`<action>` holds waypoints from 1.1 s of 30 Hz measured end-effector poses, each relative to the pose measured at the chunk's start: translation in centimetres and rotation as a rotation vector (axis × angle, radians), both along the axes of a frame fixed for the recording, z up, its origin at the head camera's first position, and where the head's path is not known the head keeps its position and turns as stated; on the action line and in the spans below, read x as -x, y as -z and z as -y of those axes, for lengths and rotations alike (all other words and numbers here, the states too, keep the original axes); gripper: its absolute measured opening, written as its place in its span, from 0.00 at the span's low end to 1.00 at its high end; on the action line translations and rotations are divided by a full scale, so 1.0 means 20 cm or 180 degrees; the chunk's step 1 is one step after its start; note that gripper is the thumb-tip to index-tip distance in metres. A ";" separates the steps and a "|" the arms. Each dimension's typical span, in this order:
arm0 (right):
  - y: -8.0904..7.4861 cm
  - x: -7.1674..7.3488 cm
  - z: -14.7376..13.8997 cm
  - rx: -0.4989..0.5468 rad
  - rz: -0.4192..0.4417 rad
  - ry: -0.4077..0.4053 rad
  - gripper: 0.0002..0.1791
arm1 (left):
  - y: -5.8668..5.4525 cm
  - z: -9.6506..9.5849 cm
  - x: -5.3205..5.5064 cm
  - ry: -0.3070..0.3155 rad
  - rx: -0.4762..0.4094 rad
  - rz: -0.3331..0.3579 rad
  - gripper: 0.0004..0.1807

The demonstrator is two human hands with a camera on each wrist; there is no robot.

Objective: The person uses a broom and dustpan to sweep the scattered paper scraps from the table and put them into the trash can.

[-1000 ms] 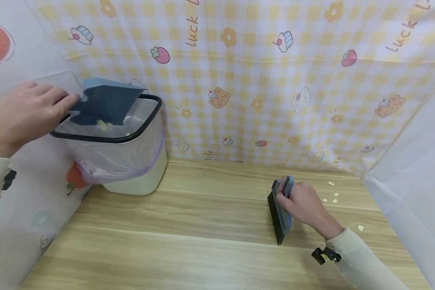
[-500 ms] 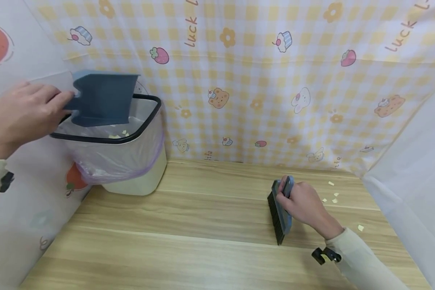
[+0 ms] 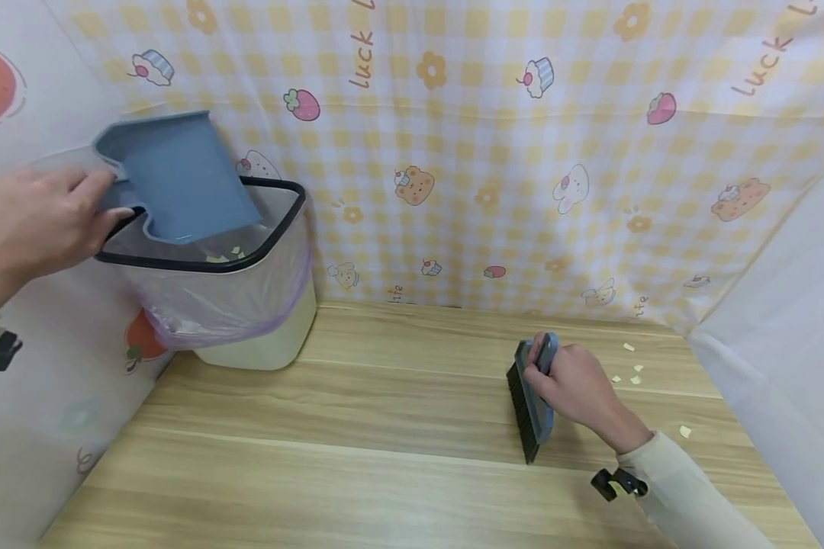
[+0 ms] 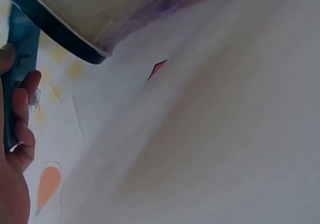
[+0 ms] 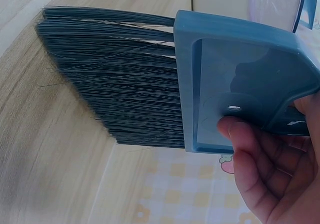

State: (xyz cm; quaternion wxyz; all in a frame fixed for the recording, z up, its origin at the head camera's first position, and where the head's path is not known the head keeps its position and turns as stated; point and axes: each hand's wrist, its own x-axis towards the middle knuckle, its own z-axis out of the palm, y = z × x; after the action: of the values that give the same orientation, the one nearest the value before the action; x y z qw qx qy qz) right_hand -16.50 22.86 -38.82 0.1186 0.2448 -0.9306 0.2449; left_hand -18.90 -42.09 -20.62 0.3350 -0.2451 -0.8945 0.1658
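At the upper left of the head view, my left hand (image 3: 37,225) grips the handle of a blue dustpan (image 3: 185,179). The pan is tilted over the mouth of a bin (image 3: 257,347) with a black rim, its lower edge dipping toward the opening. Inside the bin's clear liner lie a few pale yellow scraps (image 3: 236,251). On the right, my right hand (image 3: 577,385) holds a blue hand brush (image 3: 539,396) with dark bristles (image 5: 120,78), low over the wooden surface. The left wrist view shows fingers curled round the dustpan handle (image 4: 15,98).
Several pale paper scraps (image 3: 635,380) lie on the wooden surface (image 3: 384,412) to the right of the brush, one (image 3: 685,431) nearer the front. A checked cloth (image 3: 487,152) hangs at the back; white cloth (image 3: 790,328) bounds the right side. The bin stands in the back left corner.
The left hand has turned the dustpan so its inner face now shows, and shifted it slightly left. Falling scraps seen earlier now lie in the bin. The right hand and brush stay put.
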 end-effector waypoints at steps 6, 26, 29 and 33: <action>0.00 0.00 0.00 0.0013 -0.0005 0.0004 0.07 | 0.01 -0.02 -0.02 -0.0558 -0.0211 0.0353 0.17; 0.01 0.01 0.01 0.0001 -0.0059 -0.0027 0.07 | 0.03 -0.19 -0.04 -0.0215 -0.0468 0.0674 0.20; 0.01 0.01 0.01 0.0005 -0.0056 -0.0024 0.07 | 0.03 -0.25 -0.04 -0.0043 -0.0456 0.0711 0.18; 0.01 0.01 0.01 0.0017 -0.0058 -0.0027 0.07 | 0.03 -0.34 -0.05 0.0126 -0.0469 0.0799 0.15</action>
State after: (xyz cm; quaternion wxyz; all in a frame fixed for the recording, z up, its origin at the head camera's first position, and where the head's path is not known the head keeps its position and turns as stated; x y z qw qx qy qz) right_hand -16.64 22.58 -38.93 0.1267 0.2506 -0.9278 0.2457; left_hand -17.95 -35.37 -21.23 0.2408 -0.2562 -0.9341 0.0612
